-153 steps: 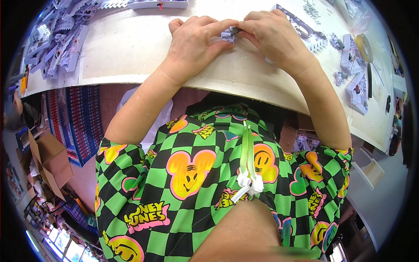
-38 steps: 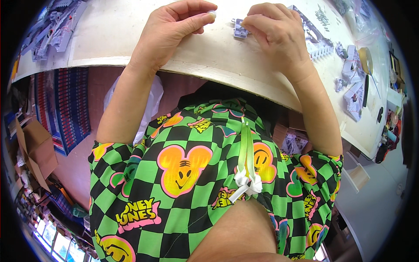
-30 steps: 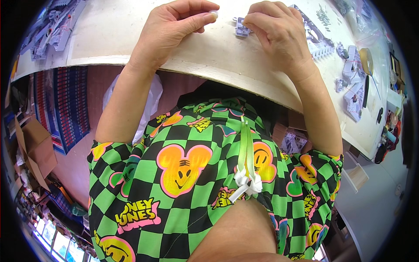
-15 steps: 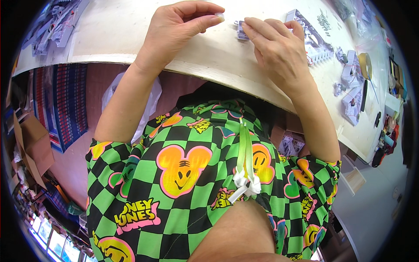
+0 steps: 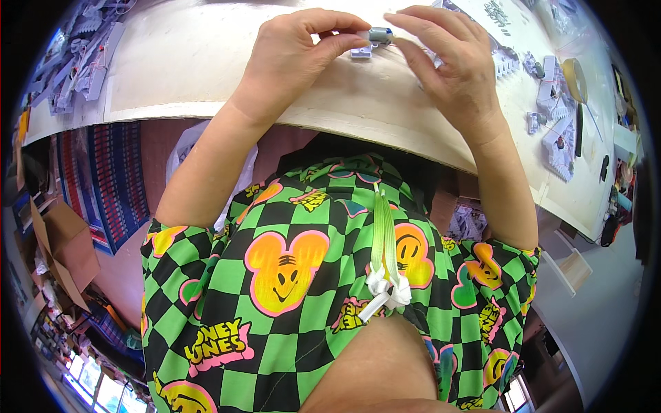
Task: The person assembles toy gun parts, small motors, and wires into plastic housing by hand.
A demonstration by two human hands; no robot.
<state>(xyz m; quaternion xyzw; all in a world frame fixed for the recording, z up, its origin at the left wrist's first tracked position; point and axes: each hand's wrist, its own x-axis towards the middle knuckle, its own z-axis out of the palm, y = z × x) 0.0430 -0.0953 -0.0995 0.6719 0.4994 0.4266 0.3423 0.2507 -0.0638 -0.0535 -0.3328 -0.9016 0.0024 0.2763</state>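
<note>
My left hand [image 5: 303, 41] is closed in a pinch at one end of a small silver motor with a blue end [image 5: 381, 34], over the white table. Something whitish shows at its fingertips, too small to name. Around the motor's blue end, my right hand [image 5: 454, 65] has its thumb and fingers spread apart; the thumb tip is close to that end, and I cannot tell whether it touches. Just below the motor lies a small pale grey plastic part [image 5: 361, 52].
Grey plastic assemblies with red wires [image 5: 79, 65] are heaped at the far left. On the right are more grey toothed parts [image 5: 559, 153], a roll of tape [image 5: 574, 79] and a black rod [image 5: 577, 141]. Small dark pieces [image 5: 496, 15] lie beyond my right hand. The table's front edge [image 5: 358, 132] runs before me.
A silver motor now shows between my hands. My left hand has moved slightly right. My right hand has lifted off the grey plastic part and spread its thumb and fingers.
</note>
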